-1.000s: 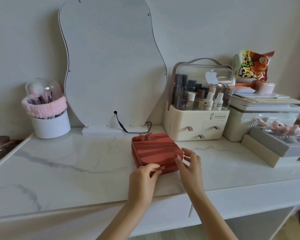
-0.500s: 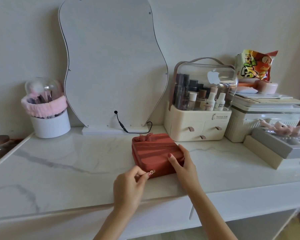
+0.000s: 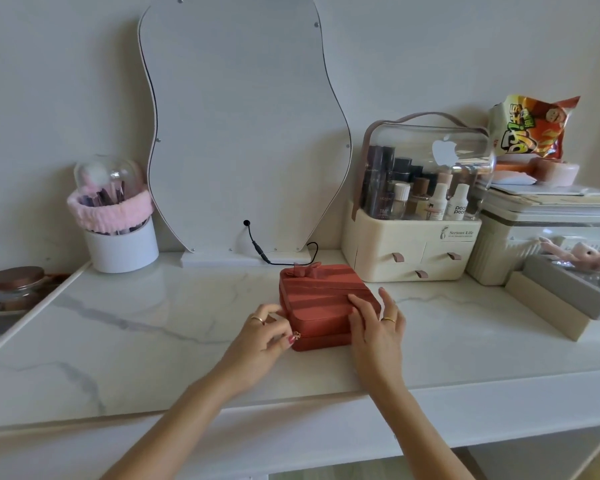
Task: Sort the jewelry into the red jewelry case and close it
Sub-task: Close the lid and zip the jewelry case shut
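Red case, lid down, lies on the marble top between the two hands. Since half a second ago the left hand has carried the zip pull from the near front edge round to the case's near left corner, and the right hand has slid from gripping the near right corner to lying flatter over the lid.

Beyond the fingertips stand the wavy mirror with its black cable, the cream organiser (bottles under a clear dome) and, further right, a snack bag; off past the left hand's knuckles a white brush pot wears a pink band. None of these lies between the hands and the case.

The left thumb and forefinger pinch the gold zip pull right at the case's corner, the other fingers curled beside the left wall. The right fingers are straight and slightly spread, pressing on the lid's near right part, the ringed finger hanging past the right edge
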